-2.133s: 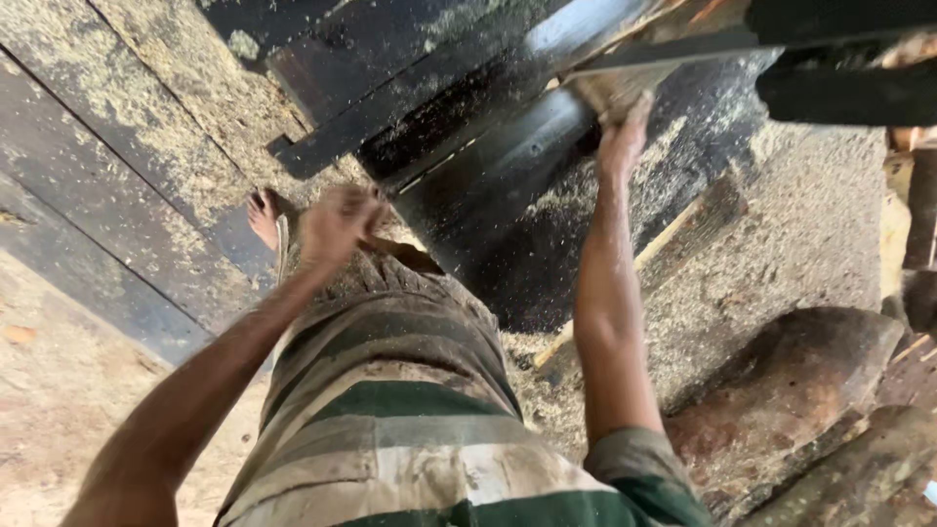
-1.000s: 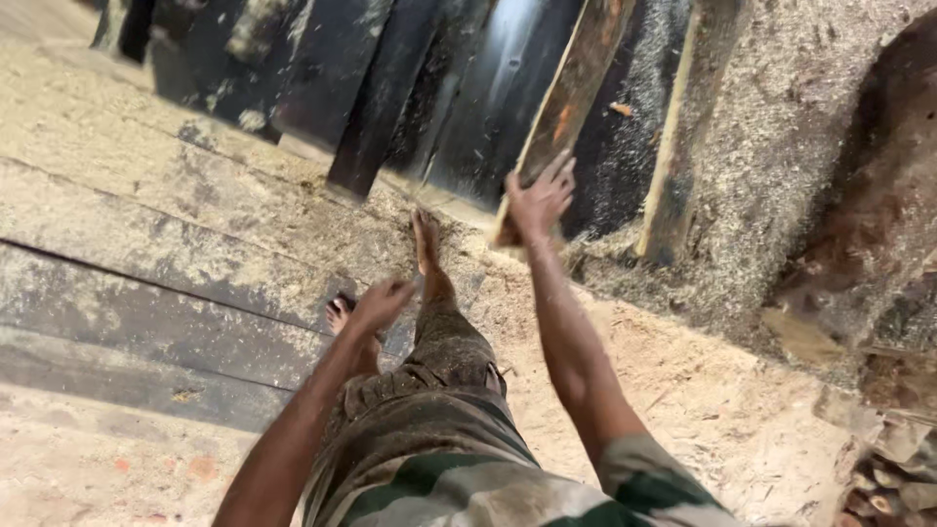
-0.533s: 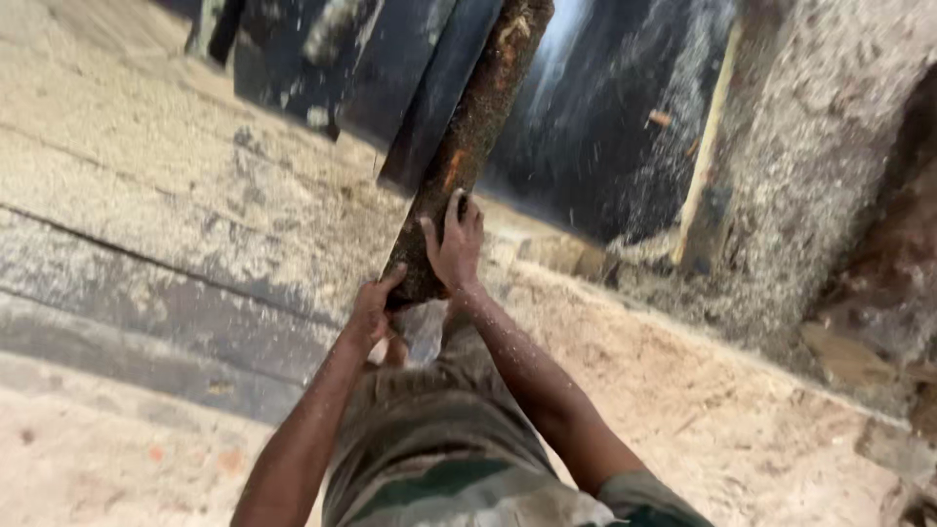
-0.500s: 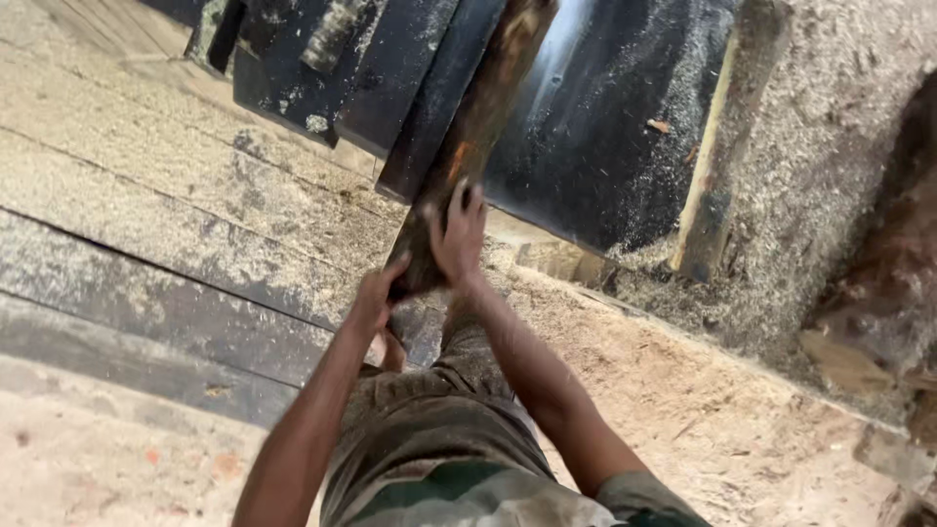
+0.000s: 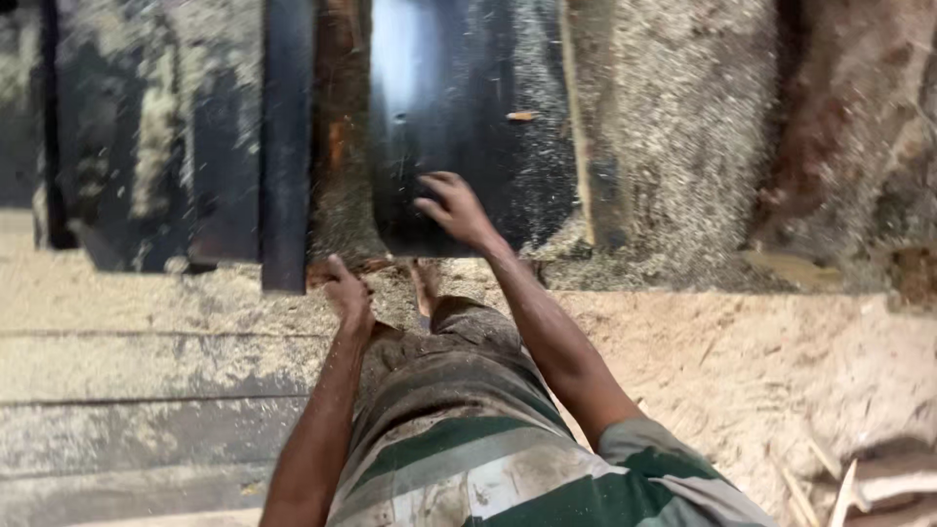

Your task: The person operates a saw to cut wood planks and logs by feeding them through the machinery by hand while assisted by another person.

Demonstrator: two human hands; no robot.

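At centre, a rough brown plank (image 5: 337, 117) runs up between dark machine parts, its top cut off by the upper edge and its lower end lost in sawdust. Left hand (image 5: 348, 293) sits at that lower end; whether its grip is closed on the wood or merely resting there cannot be told, since the fingers are hidden on the far side. Right hand (image 5: 451, 207) lies with fingers spread apart on a curved black metal cover (image 5: 459, 127) just beside the plank, holding nothing. A black bar (image 5: 285, 146) stands upright on the plank's other side, touching or nearly so; blur prevents a firmer reading. One bare foot (image 5: 426, 285) shows partly between the hands, its toes obscured. Sawdust (image 5: 742, 361) coats the floor and blurs the machine's right flank. Pale wood offcuts (image 5: 859, 483) at lower right are cropped by the frame.
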